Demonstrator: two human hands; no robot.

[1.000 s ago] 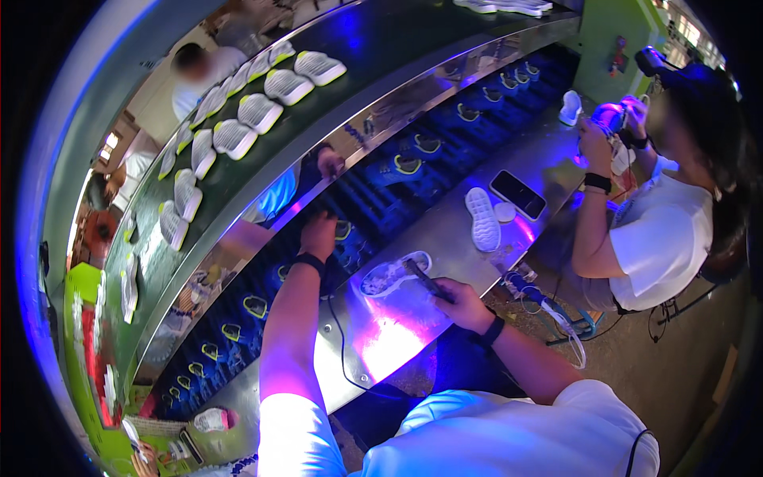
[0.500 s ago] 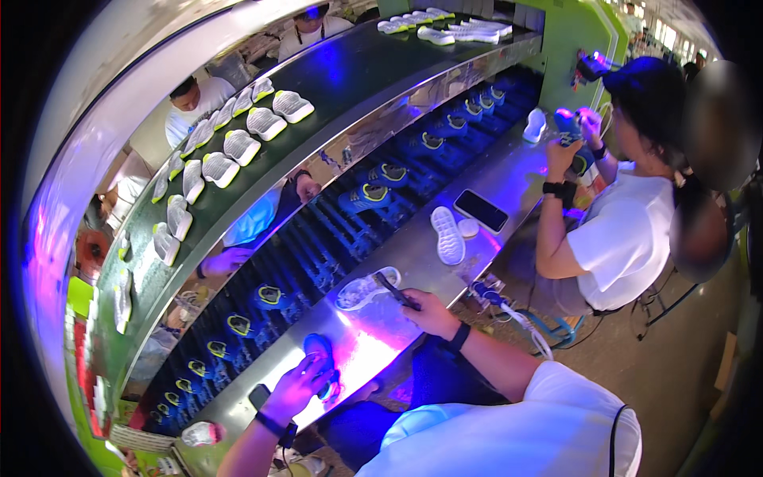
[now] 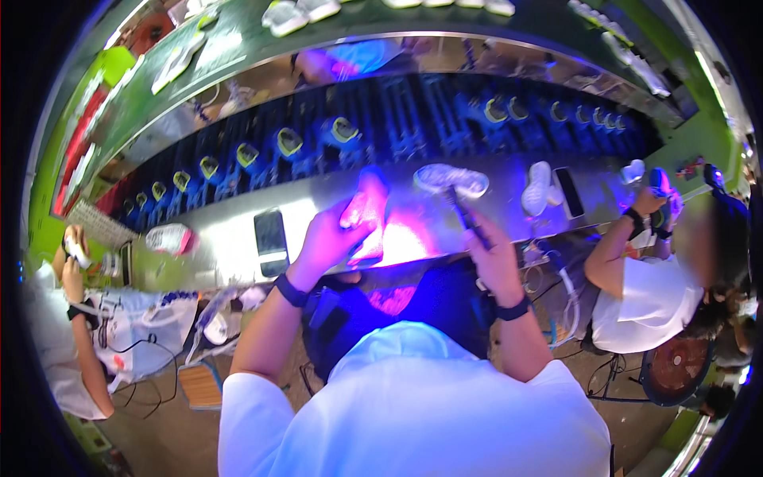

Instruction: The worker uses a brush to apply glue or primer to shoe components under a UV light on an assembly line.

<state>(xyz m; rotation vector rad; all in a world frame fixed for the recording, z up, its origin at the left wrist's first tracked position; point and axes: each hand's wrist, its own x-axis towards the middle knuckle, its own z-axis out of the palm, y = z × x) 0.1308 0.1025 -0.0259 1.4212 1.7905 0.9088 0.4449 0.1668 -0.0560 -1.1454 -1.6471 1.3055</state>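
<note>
My left hand [image 3: 324, 242] is closed around a shoe upper [image 3: 367, 213], held toe-away over the metal ledge. Its near face glows pink and white under violet light. My right hand [image 3: 497, 258] grips a dark-handled brush [image 3: 467, 216], fingers wrapped round the handle. The brush's far end meets a white shoe sole [image 3: 433, 178] lying on the ledge; its bristles are too blurred to make out. Another white sole [image 3: 537, 189] lies farther right, beside a phone [image 3: 569, 192].
Blue shoe uppers [image 3: 288, 141] stand in a row on the dark conveyor [image 3: 405, 119] behind the ledge [image 3: 214, 208]. Another phone [image 3: 272, 242] and a pinkish-white shoe part [image 3: 168, 238] lie left. Co-workers sit at right [image 3: 648, 306] and left [image 3: 60, 342].
The view has swung round and levelled. The upper in my left hand now shows a brightly glowing face. My right hand still holds the brush at the sole.
</note>
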